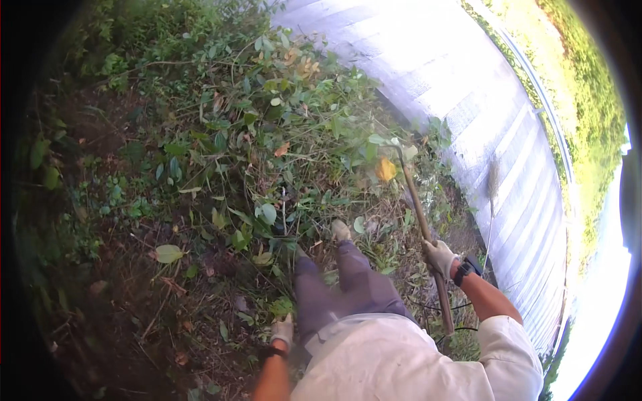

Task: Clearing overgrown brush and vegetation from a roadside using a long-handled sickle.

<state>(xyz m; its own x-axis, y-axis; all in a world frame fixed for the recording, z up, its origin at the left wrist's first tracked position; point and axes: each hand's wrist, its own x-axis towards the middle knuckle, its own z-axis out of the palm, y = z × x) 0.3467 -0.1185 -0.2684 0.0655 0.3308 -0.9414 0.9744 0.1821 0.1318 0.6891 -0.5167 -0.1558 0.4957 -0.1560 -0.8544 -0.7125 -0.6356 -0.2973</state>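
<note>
My right hand (pixel 440 256), in a light work glove, is closed around the wooden handle (pixel 419 205) of a long-handled cutting tool. Its thin, bent metal head (pixel 398 152) points away from me among leaves and a yellow leaf (pixel 385 169); the exact blade shape is not clear. At lower left, my gloved left hand (pixel 282 331) hangs low beside my leg. A bright green leafy sprig (pixel 282 307) shows just past its fingers, but whether they grip it is unclear. Tangled vines and leafy weeds (pixel 241 145) cover the ground before my feet.
A pale surface (pixel 481 110) with slanting light and dark stripes borders the weeds on the right. Beyond it runs a metal rail (pixel 539 90). One tall, fuzzy seed head (pixel 494 180) rises near that border. My shoe (pixel 341 230) stands among cut stems and dry grass.
</note>
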